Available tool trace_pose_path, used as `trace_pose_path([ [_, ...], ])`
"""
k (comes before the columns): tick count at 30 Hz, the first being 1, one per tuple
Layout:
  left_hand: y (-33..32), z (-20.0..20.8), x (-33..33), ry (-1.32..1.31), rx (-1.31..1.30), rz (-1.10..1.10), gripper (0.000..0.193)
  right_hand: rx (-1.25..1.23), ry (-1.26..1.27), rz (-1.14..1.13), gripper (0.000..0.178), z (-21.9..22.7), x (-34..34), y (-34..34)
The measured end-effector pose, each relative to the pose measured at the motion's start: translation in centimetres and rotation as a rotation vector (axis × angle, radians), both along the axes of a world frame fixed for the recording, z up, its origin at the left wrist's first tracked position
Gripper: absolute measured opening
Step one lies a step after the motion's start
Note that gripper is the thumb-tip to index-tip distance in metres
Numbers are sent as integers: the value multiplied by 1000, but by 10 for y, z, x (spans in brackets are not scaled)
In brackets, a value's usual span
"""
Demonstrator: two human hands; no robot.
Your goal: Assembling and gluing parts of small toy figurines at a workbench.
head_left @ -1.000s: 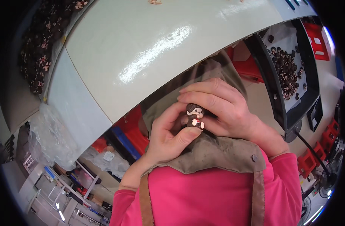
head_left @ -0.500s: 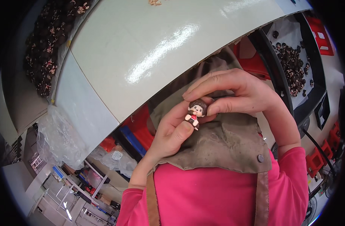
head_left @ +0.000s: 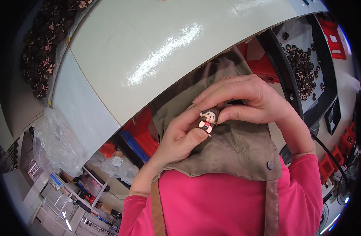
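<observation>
A small toy figurine with a brown head, pale face and a red patch on its chest is held before my apron. My left hand grips its lower body, the thumb pressed near its feet. From above, my right hand curves over it, thumb against the side of the head and fingertips meeting the left fingers. The figurine's back and the fingers behind it are hidden.
Beyond my hands is a white table. A large heap of similar brown pieces lies at far left. At right, a black tray holds more pieces on a white sheet. A clear plastic bag hangs by the table's left corner.
The figurine has shifted slightly right and its head has tilted and turned a little between my fingers. Both hands keep nearly the same hold. The whole view has moved slightly.
</observation>
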State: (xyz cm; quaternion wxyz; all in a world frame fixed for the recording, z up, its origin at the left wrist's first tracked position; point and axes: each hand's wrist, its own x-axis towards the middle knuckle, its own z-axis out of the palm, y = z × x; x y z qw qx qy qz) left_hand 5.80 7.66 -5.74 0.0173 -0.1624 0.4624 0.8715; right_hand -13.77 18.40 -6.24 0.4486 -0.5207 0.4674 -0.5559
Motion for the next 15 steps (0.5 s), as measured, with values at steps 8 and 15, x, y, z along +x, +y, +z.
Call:
trace_pose_path([
  [8, -2, 7, -1, -5, -18, 1, 56, -25, 83, -12, 27, 3, 1, 1],
  [15, -5, 19, -7, -98, 32, -64, 52, -20, 80, -6, 33, -9, 2, 7],
])
